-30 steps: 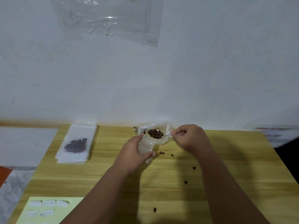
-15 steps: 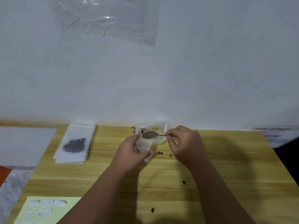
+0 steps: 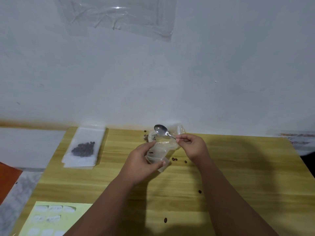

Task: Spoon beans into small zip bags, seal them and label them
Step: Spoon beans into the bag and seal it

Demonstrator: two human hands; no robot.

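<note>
One spoon (image 3: 161, 130), one filled zip bag (image 3: 84, 148), one nearly empty zip bag (image 3: 157, 155), one label sheet (image 3: 68, 223)

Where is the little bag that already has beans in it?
Start at the wooden table and go to its far left corner by the white wall. There the filled bag lies flat on a small stack of clear bags. It shows a dark clump of beans and nobody touches it, unlike the other bag gripped by the left hand.

nothing readable (label sheet (image 3: 79, 209) too blurred)
</note>
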